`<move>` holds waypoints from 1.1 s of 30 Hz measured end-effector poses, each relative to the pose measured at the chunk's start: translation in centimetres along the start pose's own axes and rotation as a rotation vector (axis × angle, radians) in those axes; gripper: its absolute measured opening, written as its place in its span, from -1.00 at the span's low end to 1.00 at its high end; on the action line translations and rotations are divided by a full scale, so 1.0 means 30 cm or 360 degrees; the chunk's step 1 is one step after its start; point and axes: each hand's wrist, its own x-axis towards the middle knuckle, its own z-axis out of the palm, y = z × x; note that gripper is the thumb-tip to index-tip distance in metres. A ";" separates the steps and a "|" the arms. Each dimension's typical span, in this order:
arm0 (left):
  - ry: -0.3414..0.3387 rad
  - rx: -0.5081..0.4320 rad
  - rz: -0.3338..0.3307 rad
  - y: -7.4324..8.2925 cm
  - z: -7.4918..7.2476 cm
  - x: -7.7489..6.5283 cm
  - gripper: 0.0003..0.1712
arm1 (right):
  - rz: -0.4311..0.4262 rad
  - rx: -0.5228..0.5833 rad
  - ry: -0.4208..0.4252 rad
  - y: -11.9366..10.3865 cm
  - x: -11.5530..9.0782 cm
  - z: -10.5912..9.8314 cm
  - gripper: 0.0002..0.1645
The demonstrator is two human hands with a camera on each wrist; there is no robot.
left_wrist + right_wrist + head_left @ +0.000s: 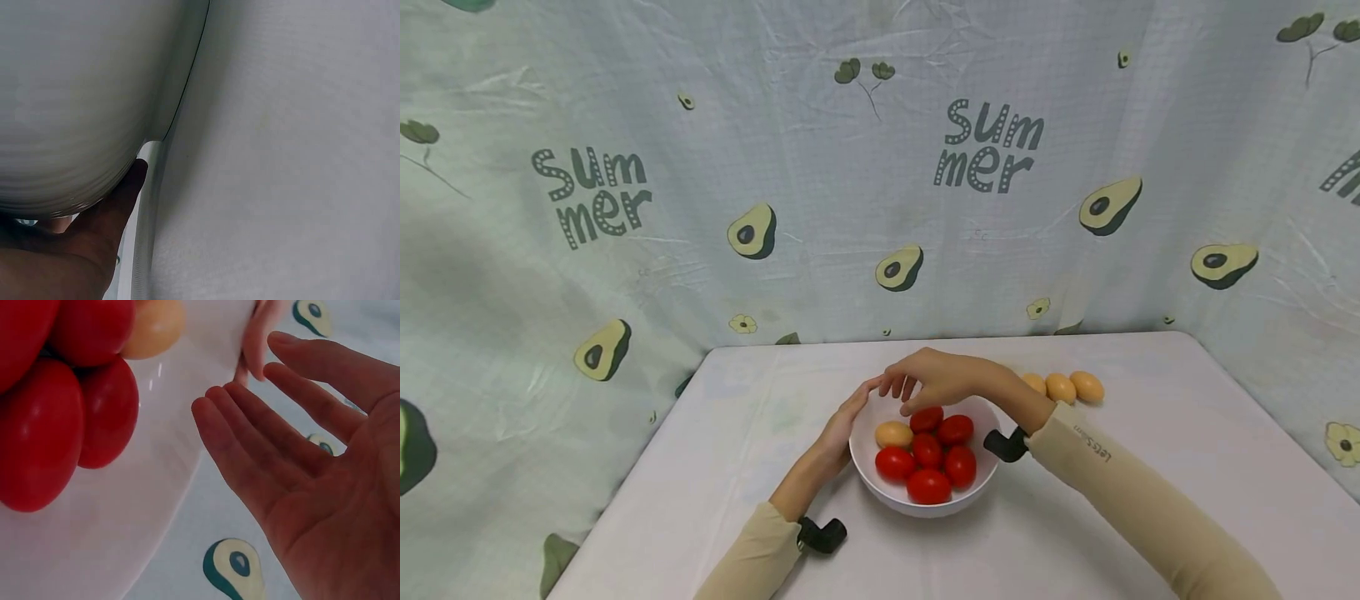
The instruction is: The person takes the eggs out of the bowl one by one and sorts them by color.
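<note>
A white bowl [868, 483] holds several glossy red eggs [928, 486] and one tan-yellow egg [893, 434] on its left side. My left hand [837, 433] rests along the bowl's left rim, its fingers reaching toward the back edge. In the left wrist view, that hand [81, 247] lies against the bowl's curved outer wall [75, 112]. Over the back of the bowl, my right hand [936, 377] hovers palm down with bent, spread fingers. Seen from the right wrist, the right hand [306, 469] holds nothing and its fingers stand beside the rim.
Several tan-yellow eggs [1087, 387] lie on the white table [775, 417] behind my right forearm. A curtain [820, 183] printed with avocados hangs behind the table and along its sides. Dark wrist cameras [1006, 445] sit on both sleeves.
</note>
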 end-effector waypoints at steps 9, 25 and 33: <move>0.0067 -0.0016 -0.0058 0.006 0.001 -0.002 -0.29 | 0.0241 0.0029 -0.0204 -0.013 0.085 0.037 -0.54; -0.0050 -0.0015 0.0036 0.016 0.005 -0.001 -0.30 | 0.0475 0.0061 -0.0405 -0.020 0.140 0.093 -0.63; -0.0053 -0.0019 0.0021 0.017 0.004 -0.004 -0.32 | 0.0475 0.0035 -0.0443 -0.022 0.146 0.103 -0.63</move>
